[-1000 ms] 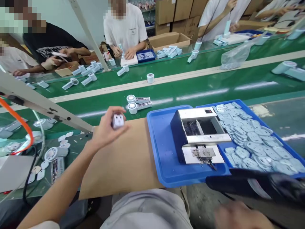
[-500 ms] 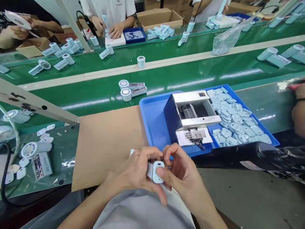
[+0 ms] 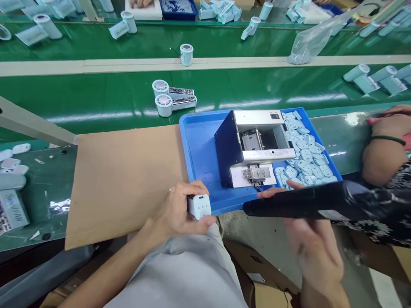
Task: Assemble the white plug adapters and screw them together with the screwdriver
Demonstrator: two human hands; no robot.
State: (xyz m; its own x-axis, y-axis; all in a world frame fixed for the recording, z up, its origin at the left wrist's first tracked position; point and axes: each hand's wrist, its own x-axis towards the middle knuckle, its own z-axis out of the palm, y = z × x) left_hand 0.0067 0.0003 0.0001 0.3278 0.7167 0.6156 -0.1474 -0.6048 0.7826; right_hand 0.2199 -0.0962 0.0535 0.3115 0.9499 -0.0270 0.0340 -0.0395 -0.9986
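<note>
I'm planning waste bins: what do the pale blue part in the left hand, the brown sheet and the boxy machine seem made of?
Pale blue, rounded block in the left hand: probably smooth moulded plastic, evenly coloured.
Flat brown rectangular sheet: likely matt cardboard, tan without shine.
Boxy silver and navy machine: apparently metal frame, from its grey sheen; navy side perhaps painted metal or plastic.

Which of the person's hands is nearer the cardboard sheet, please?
Left: the left hand is at the right edge of the cardboard sheet; the right hand is much farther right.

Free path over cardboard (image 3: 128, 171); 1 machine (image 3: 253, 147) obstructs the left blue tray (image 3: 204, 158).
</note>
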